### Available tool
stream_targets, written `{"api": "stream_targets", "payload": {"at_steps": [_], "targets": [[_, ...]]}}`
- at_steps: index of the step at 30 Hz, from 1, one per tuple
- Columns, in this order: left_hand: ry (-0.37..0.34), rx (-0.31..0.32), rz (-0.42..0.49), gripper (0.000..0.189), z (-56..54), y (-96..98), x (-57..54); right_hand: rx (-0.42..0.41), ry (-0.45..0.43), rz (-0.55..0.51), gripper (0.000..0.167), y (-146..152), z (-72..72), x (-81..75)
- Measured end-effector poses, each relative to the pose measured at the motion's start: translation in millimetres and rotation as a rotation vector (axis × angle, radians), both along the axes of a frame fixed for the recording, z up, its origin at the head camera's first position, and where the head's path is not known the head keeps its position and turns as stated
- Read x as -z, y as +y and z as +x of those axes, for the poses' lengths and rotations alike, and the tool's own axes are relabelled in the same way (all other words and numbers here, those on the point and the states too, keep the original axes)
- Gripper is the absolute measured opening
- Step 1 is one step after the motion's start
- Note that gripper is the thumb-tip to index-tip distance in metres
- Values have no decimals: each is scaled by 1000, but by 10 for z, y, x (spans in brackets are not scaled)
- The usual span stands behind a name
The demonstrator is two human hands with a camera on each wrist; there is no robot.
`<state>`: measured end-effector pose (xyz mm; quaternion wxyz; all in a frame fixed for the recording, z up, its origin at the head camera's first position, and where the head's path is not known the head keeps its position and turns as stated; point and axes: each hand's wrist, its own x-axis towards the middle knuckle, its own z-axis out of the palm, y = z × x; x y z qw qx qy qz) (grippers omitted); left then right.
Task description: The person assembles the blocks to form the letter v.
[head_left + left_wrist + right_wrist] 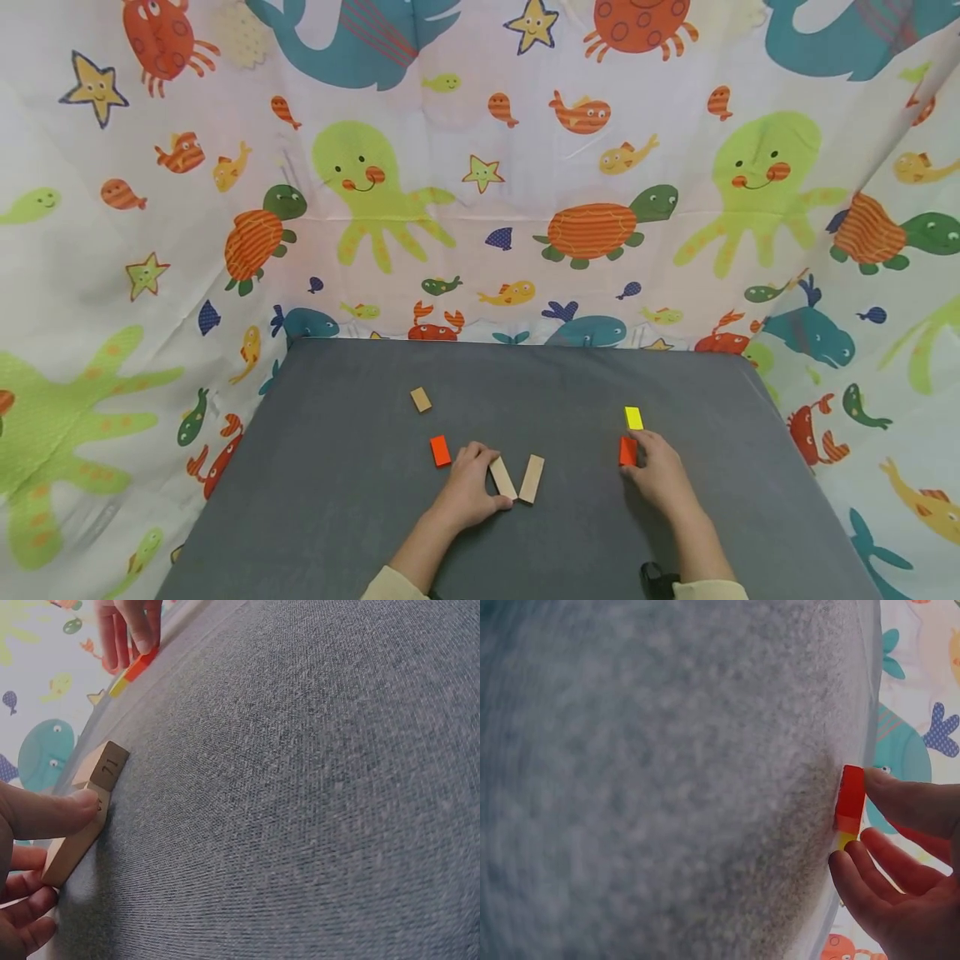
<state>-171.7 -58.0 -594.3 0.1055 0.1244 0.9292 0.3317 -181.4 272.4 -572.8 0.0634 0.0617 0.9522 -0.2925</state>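
Observation:
With thumb and fingers at opposite ends, my left hand pinches a plain wooden block lying on the grey cloth. A second wooden block leans the other way beside it, their near ends almost meeting in a V. In the left wrist view this second wooden block shows a printed number on its end. Over to the right, my right hand holds a red block between thumb and fingers. A yellow block lies just beyond that red one, partly hidden by fingers in the right wrist view.
Another red block lies left of my left hand, and a small wooden block sits farther back. The grey table ends at a sea-animal curtain behind and at both sides.

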Motion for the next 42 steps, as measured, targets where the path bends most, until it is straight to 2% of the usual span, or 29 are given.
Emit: {"api": "stream_targets", "payload": {"at_steps": [9,17,24,42], "targets": [[15,4,-6,75,-11,14,36,-12,-18,-9,66,41,9,38],[17,3,-4,75,-13,4,40,-33,28,11,60,56,8,64],[2,4,-3,76,-21,-1,60,-33,55,-1,61,49,31,68],[-15,3,8,75,9,-6,24,-21,79,-38,59,-78,26,-21]]}}
